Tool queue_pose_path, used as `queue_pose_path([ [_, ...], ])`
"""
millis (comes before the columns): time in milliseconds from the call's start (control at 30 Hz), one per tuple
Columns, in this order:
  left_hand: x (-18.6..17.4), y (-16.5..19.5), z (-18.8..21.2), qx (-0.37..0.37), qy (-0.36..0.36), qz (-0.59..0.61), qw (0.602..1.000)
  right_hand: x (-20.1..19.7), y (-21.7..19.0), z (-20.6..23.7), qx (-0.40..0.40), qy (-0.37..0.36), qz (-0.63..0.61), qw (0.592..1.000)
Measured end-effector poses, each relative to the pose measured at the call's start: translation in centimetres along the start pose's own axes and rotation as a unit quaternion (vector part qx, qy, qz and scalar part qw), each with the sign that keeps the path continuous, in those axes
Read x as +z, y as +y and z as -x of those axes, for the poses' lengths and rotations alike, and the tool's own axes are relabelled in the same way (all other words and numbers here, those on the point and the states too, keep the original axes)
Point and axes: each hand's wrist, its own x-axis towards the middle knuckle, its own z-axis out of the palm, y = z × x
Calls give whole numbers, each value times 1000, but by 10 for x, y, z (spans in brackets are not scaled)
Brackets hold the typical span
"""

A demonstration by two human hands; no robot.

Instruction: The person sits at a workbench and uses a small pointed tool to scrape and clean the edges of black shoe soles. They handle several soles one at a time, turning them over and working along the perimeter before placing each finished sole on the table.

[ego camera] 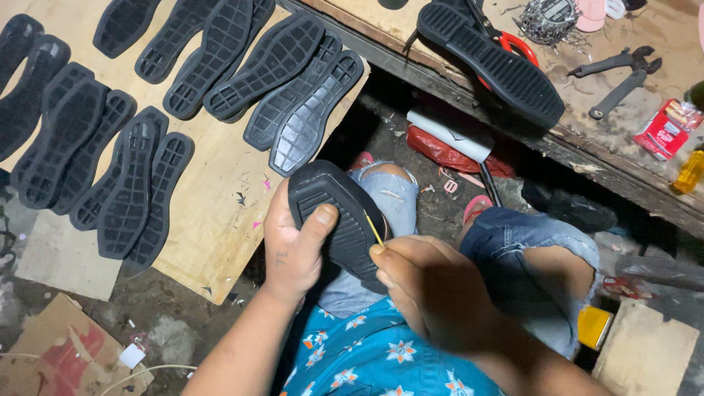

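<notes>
My left hand (pixel 293 246) grips a black rubber shoe sole (pixel 334 209) over my lap, thumb pressed on its ribbed tread. My right hand (pixel 429 286) pinches a thin yellow stick-like tool (pixel 372 227) whose tip touches the sole's edge. Below both hands are my knees in torn blue jeans (pixel 513 257) and a blue flowered shirt (pixel 374 356).
Many black soles (pixel 132 183) lie in rows on a plywood board (pixel 220 213) at the left. Another sole (pixel 491 62) rests on the wooden bench at the top right, with red-handled scissors (pixel 517 44), pliers (pixel 620 73), a pile of nails (pixel 546 22) and a yellow bottle (pixel 689 172). Cardboard (pixel 59 359) lies on the floor.
</notes>
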Motion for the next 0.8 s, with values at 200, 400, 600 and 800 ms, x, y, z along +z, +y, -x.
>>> queue_pose_path([
  [200, -10, -12, -1, 16, 41, 11, 999, 15, 9, 4, -12, -7, -4, 1000],
  [400, -10, -16, -3, 9, 62, 57, 996, 16, 12, -1, -21, 13, -29, 999],
  [600, -12, -17, -3, 12, 69, 41, 997, 22, 12, -1, -17, 12, -30, 999],
  [800, -12, -19, -7, 2, 81, 108, 991, 27, 14, 5, -7, -8, -25, 1000],
])
